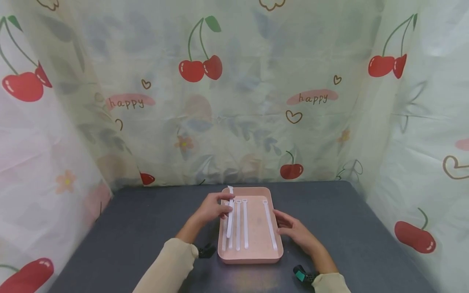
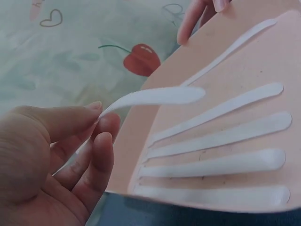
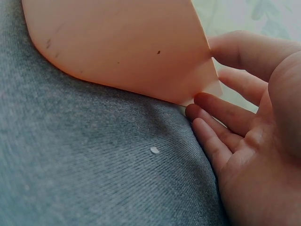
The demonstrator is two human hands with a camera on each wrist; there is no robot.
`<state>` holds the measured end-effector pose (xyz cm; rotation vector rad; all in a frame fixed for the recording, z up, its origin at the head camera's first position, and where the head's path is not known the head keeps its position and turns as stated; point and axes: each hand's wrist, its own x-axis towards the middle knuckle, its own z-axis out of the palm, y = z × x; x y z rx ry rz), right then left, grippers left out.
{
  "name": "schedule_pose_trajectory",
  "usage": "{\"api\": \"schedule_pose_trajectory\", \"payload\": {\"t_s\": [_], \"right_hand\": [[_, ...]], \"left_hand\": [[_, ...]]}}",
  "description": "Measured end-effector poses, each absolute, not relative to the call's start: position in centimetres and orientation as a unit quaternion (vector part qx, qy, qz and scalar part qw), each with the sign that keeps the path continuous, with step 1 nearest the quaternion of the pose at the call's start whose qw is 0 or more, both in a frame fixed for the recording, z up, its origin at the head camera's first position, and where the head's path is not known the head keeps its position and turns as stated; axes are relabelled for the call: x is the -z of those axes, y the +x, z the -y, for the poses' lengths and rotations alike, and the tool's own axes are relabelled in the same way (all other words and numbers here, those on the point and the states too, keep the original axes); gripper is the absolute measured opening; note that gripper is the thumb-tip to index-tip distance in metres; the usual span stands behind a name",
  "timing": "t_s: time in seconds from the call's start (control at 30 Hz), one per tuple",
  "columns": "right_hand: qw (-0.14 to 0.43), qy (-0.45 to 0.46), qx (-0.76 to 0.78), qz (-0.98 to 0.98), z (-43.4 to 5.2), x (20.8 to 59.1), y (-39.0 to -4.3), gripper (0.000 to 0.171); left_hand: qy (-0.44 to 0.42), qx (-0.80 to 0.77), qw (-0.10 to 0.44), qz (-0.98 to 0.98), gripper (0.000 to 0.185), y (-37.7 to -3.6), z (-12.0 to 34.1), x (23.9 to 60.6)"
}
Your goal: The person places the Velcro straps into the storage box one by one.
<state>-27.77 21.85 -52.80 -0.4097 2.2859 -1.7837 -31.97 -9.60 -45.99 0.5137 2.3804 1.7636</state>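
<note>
A white strap with a wider slotted head (image 1: 229, 228) is pinched between the thumb and fingers of my left hand (image 1: 214, 206), over the left side of a pink tray (image 1: 252, 258). In the left wrist view its free rounded end curves out above the tray. Several similar white straps (image 2: 225, 136) lie lengthwise in the tray: a group at the left and one strap (image 1: 270, 226) apart at the right. My right hand (image 1: 296, 232) touches the tray's right side with loosely extended fingers. The right wrist view shows its fingertips (image 3: 202, 99) against the tray wall.
The tray stands on a dark grey cloth-covered table (image 1: 168, 211). Cherry-printed curtains (image 1: 234, 97) hang behind and at both sides. A small white speck (image 3: 154, 150) lies on the cloth near my right hand.
</note>
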Motion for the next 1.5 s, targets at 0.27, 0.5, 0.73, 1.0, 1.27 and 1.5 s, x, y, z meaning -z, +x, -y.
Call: {"api": "schedule_pose_trajectory", "payload": {"t_s": [0.27,0.5,0.73,1.0,1.27,1.5], "right_hand": [[0.102,-0.141,0.608,-0.774,-22.0,52.7,-27.8,0.067],[0.106,-0.140,0.613,-0.771,-21.7,52.7,-27.6,0.067],[0.105,-0.141,0.615,-0.768,-21.8,52.9,-27.8,0.066],[0.112,-0.153,0.613,-0.767,-21.9,52.7,-27.7,0.066],[0.111,-0.150,0.615,-0.767,-21.9,52.5,-27.6,0.066],[0.114,-0.153,0.620,-0.761,-22.0,52.7,-27.6,0.066]], "left_hand": [[0.157,-0.590,0.061,-0.790,0.040,-32.0,7.3,45.9],[0.180,-0.566,0.077,-0.801,0.043,-31.9,5.8,46.9],[0.182,-0.523,0.106,-0.826,0.043,-31.4,4.2,48.1],[0.163,-0.525,0.110,-0.828,0.044,-31.0,2.9,48.8],[0.149,-0.535,0.136,-0.820,0.043,-30.3,1.3,49.1],[0.130,-0.507,0.132,-0.842,0.043,-30.1,0.1,49.1]]}}
